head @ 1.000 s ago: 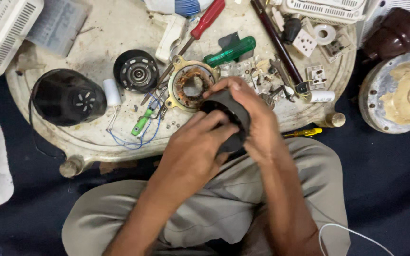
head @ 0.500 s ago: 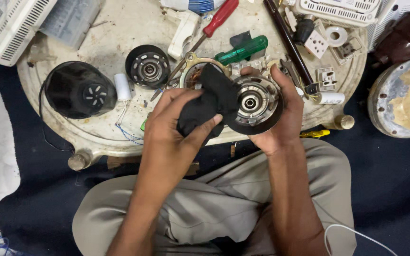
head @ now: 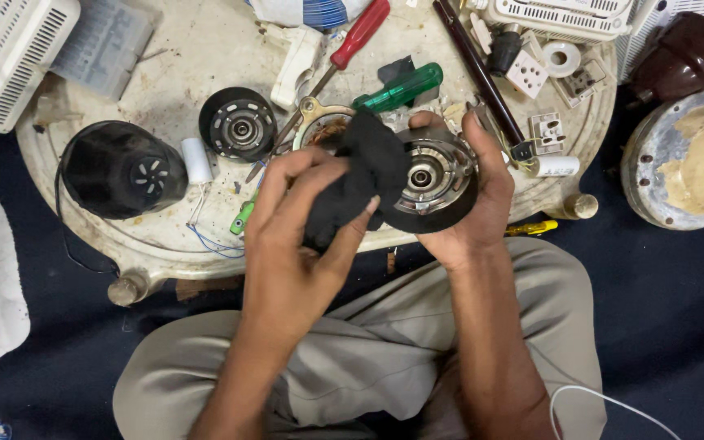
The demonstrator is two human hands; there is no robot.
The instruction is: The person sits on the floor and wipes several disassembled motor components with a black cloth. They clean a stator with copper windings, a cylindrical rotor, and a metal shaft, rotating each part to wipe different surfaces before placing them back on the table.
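My right hand (head: 482, 191) grips a round black motor end cover (head: 433, 179), its silver inner face and centre bearing turned up toward me. My left hand (head: 295, 216) holds a black cloth (head: 360, 175) pressed against the cover's left side. Both hands hover over the near edge of a round off-white tray table (head: 165, 244). Just behind the cloth lies a brass-coloured stator ring (head: 323, 122), partly hidden.
On the tray: a black domed motor housing (head: 120, 171), a second black end cover (head: 238, 124), a white capacitor (head: 198, 160), red-handled (head: 360, 33) and green-handled (head: 401, 87) screwdrivers, white switch parts (head: 547, 130). A round fan motor body (head: 690, 159) lies at right, white grilles at the top corners.
The cover has been turned so its silver inner face shows, held in my right hand. My left hand has shifted the black cloth to the cover's left side.
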